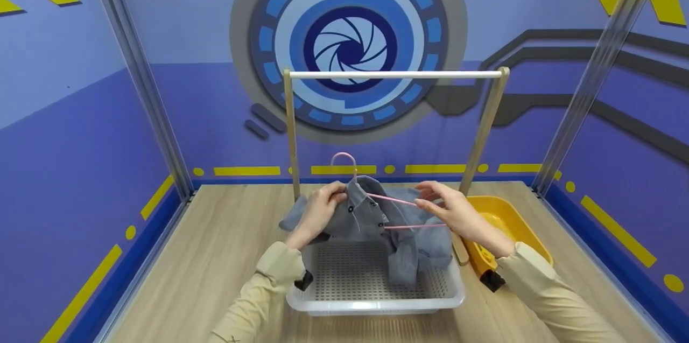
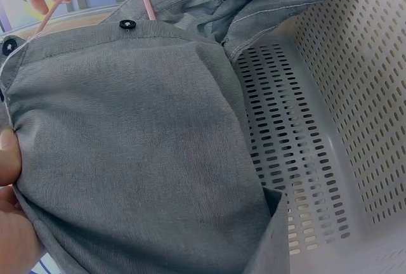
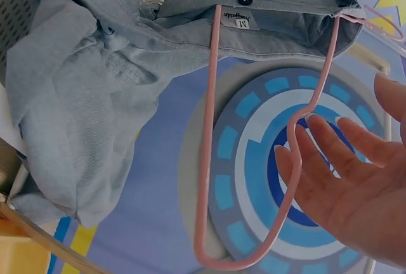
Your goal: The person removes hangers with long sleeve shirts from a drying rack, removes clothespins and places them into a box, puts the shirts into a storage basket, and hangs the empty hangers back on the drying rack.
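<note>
A grey-blue button shirt (image 1: 358, 222) hangs over a white basket (image 1: 377, 305), with a pink hanger (image 3: 210, 128) partly inside it. The hanger's hook sticks up past the collar, while one arm of the hanger juts out bare through the front opening. My left hand (image 1: 320, 208) pinches the shirt near the collar. Beside the bare hanger arm, my right hand (image 1: 455, 214) has its fingers spread and loosely bent; in the right wrist view the fingertips are at the hanger's notch, and contact is hard to tell. A label (image 3: 242, 23) shows inside the collar.
Behind the basket stands a clothes rack with a white rail (image 1: 395, 75) and wooden posts. A yellow tray (image 1: 530, 235) lies to the right on the wooden table (image 1: 215, 257). Metal frame posts and blue printed walls surround the table.
</note>
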A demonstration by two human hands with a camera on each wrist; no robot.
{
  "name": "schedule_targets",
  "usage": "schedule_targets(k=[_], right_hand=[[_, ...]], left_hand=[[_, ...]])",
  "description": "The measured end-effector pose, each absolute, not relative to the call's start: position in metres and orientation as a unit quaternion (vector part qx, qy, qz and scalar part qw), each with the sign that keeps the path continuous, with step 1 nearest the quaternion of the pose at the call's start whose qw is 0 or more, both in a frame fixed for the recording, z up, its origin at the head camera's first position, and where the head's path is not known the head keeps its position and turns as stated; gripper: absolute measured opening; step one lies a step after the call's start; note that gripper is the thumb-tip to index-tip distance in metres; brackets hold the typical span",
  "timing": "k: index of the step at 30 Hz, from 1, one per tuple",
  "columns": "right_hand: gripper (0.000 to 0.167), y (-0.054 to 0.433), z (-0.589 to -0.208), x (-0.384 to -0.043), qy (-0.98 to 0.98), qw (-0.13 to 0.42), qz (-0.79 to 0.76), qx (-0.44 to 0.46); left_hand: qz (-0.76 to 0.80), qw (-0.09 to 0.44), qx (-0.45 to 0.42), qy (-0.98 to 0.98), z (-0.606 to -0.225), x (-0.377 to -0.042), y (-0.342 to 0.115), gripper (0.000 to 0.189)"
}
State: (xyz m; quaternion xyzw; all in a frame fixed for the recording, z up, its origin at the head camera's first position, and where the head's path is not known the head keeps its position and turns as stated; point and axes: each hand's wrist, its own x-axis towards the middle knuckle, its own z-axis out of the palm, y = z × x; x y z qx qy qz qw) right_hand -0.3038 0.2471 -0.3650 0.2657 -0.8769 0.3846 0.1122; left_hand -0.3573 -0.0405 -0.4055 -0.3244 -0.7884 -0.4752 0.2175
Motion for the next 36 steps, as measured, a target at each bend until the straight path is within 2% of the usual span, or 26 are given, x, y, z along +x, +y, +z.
schedule_targets(k=[8, 15, 23, 31, 36], right_hand=[[0.036, 0.236, -0.364, -0.308, -0.891, 0.097, 0.319, 0.307], [0.035, 0.229, -0.366, -0.311, -0.901, 0.071, 0.299, 0.305], [0.026, 0.225, -0.37, -0.313, -0.904, 0.044, 0.296, 0.306], [0.019, 0.225, -0.374, -0.314, -0.893, 0.058, 0.286, 0.341], [0.017, 0.226, -0.377, -0.314, -0.886, 0.044, 0.297, 0.353]], left_hand=[[-0.469, 0.211, -0.326, -0.793, -0.406, -0.357, -0.04, 0.007], [-0.464, 0.209, -0.323, -0.798, -0.406, -0.356, -0.039, 0.007], [-0.474, 0.198, -0.329, -0.792, -0.409, -0.357, -0.039, 0.007], [-0.481, 0.196, -0.336, -0.786, -0.41, -0.357, -0.038, 0.008], [-0.487, 0.188, -0.337, -0.783, -0.413, -0.357, -0.039, 0.008]])
